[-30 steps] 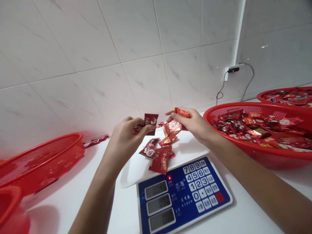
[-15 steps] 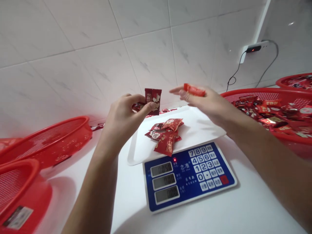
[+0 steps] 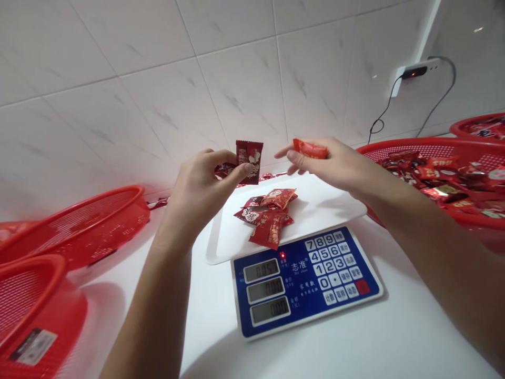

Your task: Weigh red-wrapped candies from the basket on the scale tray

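Pinched between the thumb and fingers of my left hand (image 3: pixel 207 176) is a dark red candy packet (image 3: pixel 250 162), with another dark wrapper partly hidden behind the thumb. My right hand (image 3: pixel 325 163) carries a bright red candy packet (image 3: pixel 311 149) along its index finger; its fingertips point left. How the fingers grip that packet is partly hidden. Both hands hover over the white tray (image 3: pixel 323 205) of a blue weighing scale (image 3: pixel 307 284). On the tray lies a small pile of red candy packets (image 3: pixel 268 229), touched by neither hand.
Red plastic baskets stand on both sides: a large one (image 3: pixel 394 149) full of wrapped candies at right, two (image 3: pixel 106 221) (image 3: pixel 43 295) at left. A tiled wall (image 3: pixel 236 79) closes off the back, with a power strip (image 3: pixel 418 72) and cables at upper right.
My right hand has moved slightly, and its fingers now look less blurred and a little more curled. My left hand still holds its packet in nearly the same place. The pile is unchanged.
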A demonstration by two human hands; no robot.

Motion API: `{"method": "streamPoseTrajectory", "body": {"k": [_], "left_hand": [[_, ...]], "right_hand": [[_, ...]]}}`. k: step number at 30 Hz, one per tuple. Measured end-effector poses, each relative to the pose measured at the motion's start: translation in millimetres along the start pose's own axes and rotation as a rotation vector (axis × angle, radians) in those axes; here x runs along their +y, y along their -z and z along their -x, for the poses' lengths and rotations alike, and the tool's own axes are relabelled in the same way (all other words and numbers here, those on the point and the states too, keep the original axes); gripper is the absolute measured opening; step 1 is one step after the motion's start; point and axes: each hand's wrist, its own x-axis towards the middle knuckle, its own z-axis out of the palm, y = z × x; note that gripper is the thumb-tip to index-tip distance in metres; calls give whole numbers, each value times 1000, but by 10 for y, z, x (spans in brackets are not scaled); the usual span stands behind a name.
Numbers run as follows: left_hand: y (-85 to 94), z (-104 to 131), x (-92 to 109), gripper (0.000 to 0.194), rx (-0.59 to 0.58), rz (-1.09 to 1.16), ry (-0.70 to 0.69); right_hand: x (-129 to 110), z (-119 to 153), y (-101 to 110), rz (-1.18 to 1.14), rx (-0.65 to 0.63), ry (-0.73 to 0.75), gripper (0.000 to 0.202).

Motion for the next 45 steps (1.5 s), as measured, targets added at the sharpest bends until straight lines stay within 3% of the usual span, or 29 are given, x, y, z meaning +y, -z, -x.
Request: {"method": "streamPoseTrajectory", "body": {"k": [5, 10, 13, 17, 22, 26, 31, 34, 36, 40, 45], "left_hand": [[-2, -4, -4, 30, 0, -8, -7], [-8, -16, -4, 27, -21, -131, 18], [-38, -25, -31, 24, -23, -229, 12], [-91, -27, -72, 20, -80, -315, -43], [-70, -23, -46, 23, -161, -334, -10], [-39, -19, -8, 23, -115, -322, 23], [-99, -8, -27, 20, -93, -361, -24], [-116, -10, -53, 17, -137, -344, -22], [-91, -10, -53, 21, -146, -279, -15], [15, 16, 12, 22, 21, -106, -25], [82, 74, 130, 9, 201, 23, -60]], "right_hand": [[30, 23, -25, 189, -140, -41, 16], [85, 16, -101, 54, -368, -205, 29], [107, 9, -125, 19, -383, -315, 32], [176, -10, -152, 35, -393, -301, 29], [179, -23, -143, 60, -357, -272, 28], [121, -15, -71, 25, -278, -191, 33], [57, -14, -20, -21, -355, -194, 32], [5, -5, 28, 162, -365, -229, 33], [-43, 8, 88, 331, -280, -217, 40], [-152, 45, 213, 416, -109, -155, 38], [-200, 78, 227, 324, -73, -92, 35]]}}
